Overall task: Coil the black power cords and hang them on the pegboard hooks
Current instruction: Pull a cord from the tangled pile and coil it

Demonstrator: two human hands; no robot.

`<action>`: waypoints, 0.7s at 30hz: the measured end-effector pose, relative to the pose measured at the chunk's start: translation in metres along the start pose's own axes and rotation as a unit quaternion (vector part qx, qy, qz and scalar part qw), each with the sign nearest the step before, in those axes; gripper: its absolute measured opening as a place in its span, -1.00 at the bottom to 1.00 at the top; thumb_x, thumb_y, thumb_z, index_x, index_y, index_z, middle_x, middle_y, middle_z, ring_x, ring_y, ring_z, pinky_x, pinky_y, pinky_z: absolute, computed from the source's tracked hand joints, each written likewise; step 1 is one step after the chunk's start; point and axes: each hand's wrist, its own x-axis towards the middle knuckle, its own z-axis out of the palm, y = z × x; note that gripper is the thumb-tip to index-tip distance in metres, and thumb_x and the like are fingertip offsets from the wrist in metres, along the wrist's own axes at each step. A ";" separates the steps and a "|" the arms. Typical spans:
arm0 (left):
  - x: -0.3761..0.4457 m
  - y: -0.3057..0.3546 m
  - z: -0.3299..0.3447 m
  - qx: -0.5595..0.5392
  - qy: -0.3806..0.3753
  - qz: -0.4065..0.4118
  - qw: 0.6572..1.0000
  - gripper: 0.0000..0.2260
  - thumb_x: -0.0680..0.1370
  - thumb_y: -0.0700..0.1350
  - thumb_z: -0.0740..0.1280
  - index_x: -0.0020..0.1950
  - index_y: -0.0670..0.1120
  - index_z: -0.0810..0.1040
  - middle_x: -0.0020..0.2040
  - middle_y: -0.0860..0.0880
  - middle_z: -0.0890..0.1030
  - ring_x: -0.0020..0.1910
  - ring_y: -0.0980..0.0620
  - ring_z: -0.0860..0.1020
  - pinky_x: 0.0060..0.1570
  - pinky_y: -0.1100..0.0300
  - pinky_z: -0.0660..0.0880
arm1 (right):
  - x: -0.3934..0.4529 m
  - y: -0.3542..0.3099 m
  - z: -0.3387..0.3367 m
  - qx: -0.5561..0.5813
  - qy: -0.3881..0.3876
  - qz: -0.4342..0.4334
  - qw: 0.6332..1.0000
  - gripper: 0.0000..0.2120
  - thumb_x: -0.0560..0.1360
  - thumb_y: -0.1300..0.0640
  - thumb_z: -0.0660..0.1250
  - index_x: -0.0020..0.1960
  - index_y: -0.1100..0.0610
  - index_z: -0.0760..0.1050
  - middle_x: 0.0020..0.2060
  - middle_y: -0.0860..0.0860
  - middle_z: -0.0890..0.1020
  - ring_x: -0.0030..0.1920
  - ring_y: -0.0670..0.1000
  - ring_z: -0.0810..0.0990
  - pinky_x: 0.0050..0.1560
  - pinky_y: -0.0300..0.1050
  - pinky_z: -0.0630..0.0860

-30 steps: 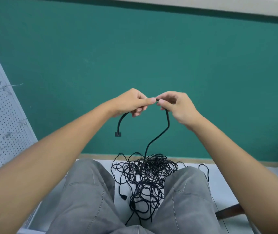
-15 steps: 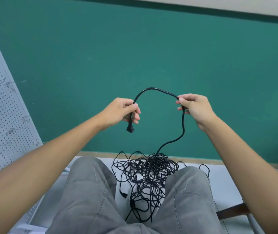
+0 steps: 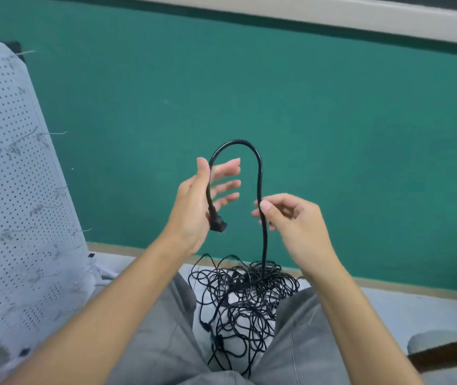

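Note:
A thick black power cord arches up between my hands, and its plug end hangs at the heel of my left hand. That hand has its fingers spread straight, with the cord lying along the palm beside the thumb. My right hand pinches the cord's other leg between thumb and fingers. From there the cord drops straight into a tangled pile of black cords on the floor between my knees. The white pegboard with wire hooks stands at the left.
A green wall with a wooden baseboard is straight ahead. My legs in grey trousers flank the cord pile. A wooden chair edge shows at the bottom right. Small items lie at the pegboard's foot.
My hands have come closer together, narrowing the cord arch into a tall loop. My left hand has opened its fingers around the plug end. My right hand has dropped lower along the cord.

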 end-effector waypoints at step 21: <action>-0.059 -0.056 -0.044 -0.191 0.032 -0.085 0.977 -0.41 0.65 0.18 0.08 0.39 -0.27 0.49 -0.15 -0.01 0.44 -0.23 -0.02 0.51 0.17 -0.07 0.60 | -0.054 0.053 0.075 0.054 -0.051 0.131 0.989 -0.85 0.59 0.14 0.42 -0.07 0.21 0.52 -0.27 -0.02 0.69 -0.30 -0.10 0.58 -0.18 -0.32 0.47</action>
